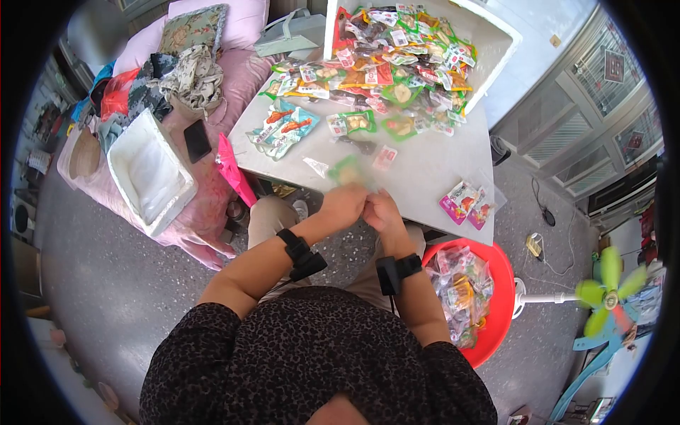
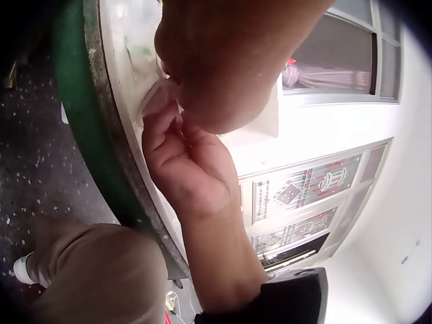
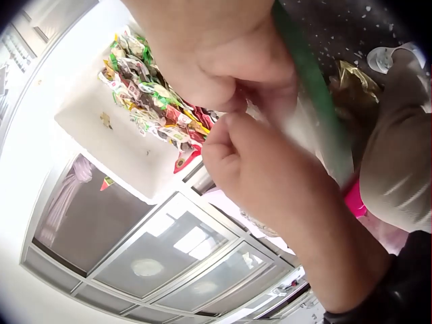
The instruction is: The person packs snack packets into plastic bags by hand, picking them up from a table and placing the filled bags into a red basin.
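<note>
Both hands meet at the near edge of the white table point(image 1: 425, 191). My left hand point(image 1: 343, 204) and right hand point(image 1: 383, 211) have their fingertips together, pinching a small plastic snack packet point(image 1: 347, 171), green-edged and blurred. In the left wrist view, a piece of translucent film point(image 2: 159, 98) shows at the curled fingers of the right hand point(image 2: 189, 165); the left hand point(image 2: 223, 74) covers the rest. The right wrist view has the left hand point(image 3: 270, 169) thumb-to-finger against the right hand, with the packet mostly hidden. A clear scrap point(image 1: 316, 167) and a small pinkish packet point(image 1: 384, 157) lie just beyond.
A white foam box point(image 1: 489, 67) lies tipped at the back, spilling several colourful snack packets point(image 1: 404, 92). Blue packets point(image 1: 283, 127) lie left, pink-purple ones point(image 1: 464, 202) right. A red tub point(image 1: 501, 283) with packets stands below right, near a fan point(image 1: 610, 301).
</note>
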`<state>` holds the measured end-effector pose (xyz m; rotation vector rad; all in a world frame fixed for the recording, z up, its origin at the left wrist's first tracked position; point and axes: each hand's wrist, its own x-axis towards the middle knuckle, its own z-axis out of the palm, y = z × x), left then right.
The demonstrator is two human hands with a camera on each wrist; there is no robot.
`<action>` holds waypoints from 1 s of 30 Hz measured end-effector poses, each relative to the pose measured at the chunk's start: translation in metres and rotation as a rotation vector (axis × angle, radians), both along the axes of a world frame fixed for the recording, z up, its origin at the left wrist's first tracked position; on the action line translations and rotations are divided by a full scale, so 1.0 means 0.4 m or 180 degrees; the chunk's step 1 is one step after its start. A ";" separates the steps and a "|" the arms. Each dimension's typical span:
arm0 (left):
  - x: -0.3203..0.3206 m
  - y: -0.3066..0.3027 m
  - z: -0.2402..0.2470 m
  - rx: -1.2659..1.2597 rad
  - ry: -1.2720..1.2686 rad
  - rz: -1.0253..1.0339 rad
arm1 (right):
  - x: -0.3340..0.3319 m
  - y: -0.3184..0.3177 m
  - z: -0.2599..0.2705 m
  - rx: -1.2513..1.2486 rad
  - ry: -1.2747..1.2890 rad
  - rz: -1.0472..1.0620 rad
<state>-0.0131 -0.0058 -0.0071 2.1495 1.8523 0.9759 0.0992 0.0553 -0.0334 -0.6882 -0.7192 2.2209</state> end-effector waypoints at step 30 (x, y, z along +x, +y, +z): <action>-0.058 0.020 -0.059 0.0178 -0.0315 0.0377 | -0.007 0.053 0.095 0.0914 -0.2310 0.1532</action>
